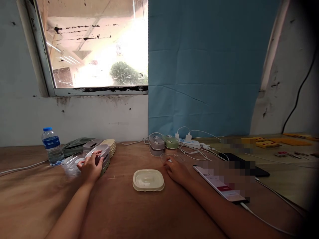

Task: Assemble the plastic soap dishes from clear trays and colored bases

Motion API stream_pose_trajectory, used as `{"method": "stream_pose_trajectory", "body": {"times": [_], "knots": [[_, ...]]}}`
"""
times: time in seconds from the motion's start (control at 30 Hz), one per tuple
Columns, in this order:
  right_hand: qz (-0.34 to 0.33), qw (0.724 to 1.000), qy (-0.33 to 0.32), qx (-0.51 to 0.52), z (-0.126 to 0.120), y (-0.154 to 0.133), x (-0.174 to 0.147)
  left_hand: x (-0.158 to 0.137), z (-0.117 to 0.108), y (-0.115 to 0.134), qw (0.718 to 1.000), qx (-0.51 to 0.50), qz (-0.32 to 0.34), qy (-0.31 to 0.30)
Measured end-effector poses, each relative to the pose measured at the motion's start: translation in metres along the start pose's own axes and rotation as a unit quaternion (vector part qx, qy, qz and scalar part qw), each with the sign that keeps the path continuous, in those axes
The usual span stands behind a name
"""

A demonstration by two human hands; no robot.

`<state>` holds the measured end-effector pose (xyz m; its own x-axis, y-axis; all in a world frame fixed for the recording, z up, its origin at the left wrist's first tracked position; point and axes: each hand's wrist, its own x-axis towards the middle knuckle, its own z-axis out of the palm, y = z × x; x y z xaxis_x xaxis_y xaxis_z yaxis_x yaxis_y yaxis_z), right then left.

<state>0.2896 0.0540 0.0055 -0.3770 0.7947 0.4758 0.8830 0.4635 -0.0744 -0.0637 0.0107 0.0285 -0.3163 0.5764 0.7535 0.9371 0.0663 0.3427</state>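
Wooden tabletop [119,212] | lilac lid [105,147] under left hand [90,168] | clear plastic [178,157] at right hand [178,171] | both grips: can't tell

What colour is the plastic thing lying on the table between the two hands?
The plastic thing is pale cream; the head view shows it best.

The left hand [90,168] rests its fingers on stacked lilac trays [104,150], with clear plastic containers [70,167] just left of them. The right hand [178,171] has its fingers at a clear lid [177,156]; gray [157,142] and green boxes [171,142] stand just beyond those fingers. A cream tray [148,180] lies between both hands' fingers, nearer the right ones.
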Motion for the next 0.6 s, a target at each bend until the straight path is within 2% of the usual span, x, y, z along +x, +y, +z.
{"method": "stream_pose_trajectory", "body": {"times": [0.1, 0.17, 0.23, 0.3, 0.43, 0.53, 0.6], "knots": [[-0.016, 0.999, 0.023, 0.024, -0.001, -0.004, -0.001, -0.005, -0.004, 0.016, 0.997, -0.064, 0.011, 0.033], [-0.032, 0.997, 0.046, 0.044, -0.001, -0.008, -0.002, -0.011, -0.005, 0.03, 0.989, -0.144, 0.023, 0.019], [-0.049, 0.994, 0.075, 0.069, -0.001, -0.011, -0.003, -0.02, -0.005, 0.046, 0.97, -0.237, 0.045, -0.033], [-0.067, 0.987, 0.108, 0.095, -0.002, -0.013, -0.004, -0.03, -0.004, 0.061, 0.942, -0.302, 0.084, -0.117], [-0.112, 0.971, 0.16, 0.137, -0.003, -0.013, -0.007, -0.048, -0.001, 0.079, 0.882, -0.337, 0.17, -0.282], [-0.143, 0.963, 0.168, 0.157, -0.004, -0.015, -0.009, -0.055, 0.005, 0.081, 0.847, -0.358, 0.206, -0.333], [-0.165, 0.96, 0.156, 0.167, -0.006, -0.017, -0.009, -0.056, 0.009, 0.08, 0.84, -0.361, 0.21, -0.347]]}}
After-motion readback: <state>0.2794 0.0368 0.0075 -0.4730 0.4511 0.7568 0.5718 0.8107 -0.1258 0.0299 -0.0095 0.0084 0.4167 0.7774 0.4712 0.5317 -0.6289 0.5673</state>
